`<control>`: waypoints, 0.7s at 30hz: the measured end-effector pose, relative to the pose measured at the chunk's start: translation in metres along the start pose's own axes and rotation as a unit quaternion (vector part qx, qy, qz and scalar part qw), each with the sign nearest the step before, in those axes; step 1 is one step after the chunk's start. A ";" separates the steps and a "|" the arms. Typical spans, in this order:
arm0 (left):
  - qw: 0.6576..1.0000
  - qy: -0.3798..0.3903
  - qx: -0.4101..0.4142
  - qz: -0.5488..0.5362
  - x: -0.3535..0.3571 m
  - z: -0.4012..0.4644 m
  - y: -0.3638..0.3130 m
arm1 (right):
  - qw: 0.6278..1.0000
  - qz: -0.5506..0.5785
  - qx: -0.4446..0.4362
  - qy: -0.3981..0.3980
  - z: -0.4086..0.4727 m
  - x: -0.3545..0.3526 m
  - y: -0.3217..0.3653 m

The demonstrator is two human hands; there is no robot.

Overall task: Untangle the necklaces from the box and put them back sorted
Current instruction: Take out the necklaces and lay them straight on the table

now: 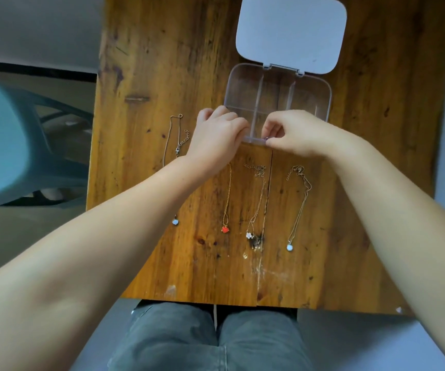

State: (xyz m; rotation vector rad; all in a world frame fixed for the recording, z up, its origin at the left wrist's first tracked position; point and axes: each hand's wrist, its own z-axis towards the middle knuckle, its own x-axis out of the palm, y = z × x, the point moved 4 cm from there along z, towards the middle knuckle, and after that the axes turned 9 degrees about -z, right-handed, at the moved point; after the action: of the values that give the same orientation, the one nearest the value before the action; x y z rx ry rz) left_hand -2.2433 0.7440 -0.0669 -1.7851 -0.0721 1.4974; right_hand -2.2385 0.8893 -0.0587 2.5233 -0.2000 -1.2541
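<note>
A clear compartment box point(320, 95) stands open on the wooden table, its white lid point(290, 33) folded back. My left hand point(216, 140) and my right hand point(296, 135) meet at the box's near edge. The right fingers pinch a small purple piece point(266, 139); what the left fingers grip is hidden. Laid out straight in front of the box are a chain with a pale pendant point(175, 222), partly under my left arm, a gold chain with a red pendant point(225, 229), a chain with a white flower point(248, 235) and a chain with a round pale-blue pendant point(289, 247).
The wooden table point(146, 76) ends close to my knees point(216, 341). A light-blue plastic chair point(7, 145) stands to the left of the table. A seam point(269, 188) runs down the tabletop between the necklaces.
</note>
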 end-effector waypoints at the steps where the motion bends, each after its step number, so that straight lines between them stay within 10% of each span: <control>1: 1.000 0.002 -0.003 0.000 0.000 0.000 -0.001 | 0.999 0.024 -0.001 -0.027 -0.005 -0.003 -0.001; 7: 0.994 0.016 0.053 -0.089 -0.005 0.002 -0.033 | 0.944 0.298 -0.015 -0.139 -0.047 -0.021 -0.012; 21: 0.891 0.182 -0.118 -0.398 0.039 -0.016 -0.098 | 0.581 0.729 0.018 -0.361 -0.167 -0.040 -0.109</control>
State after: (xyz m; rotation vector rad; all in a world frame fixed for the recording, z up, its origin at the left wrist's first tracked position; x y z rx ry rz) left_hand -2.1758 0.8226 -0.0414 -1.8544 -0.7304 0.5717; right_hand -2.1318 1.0382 0.0287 0.7859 -1.9202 -1.1724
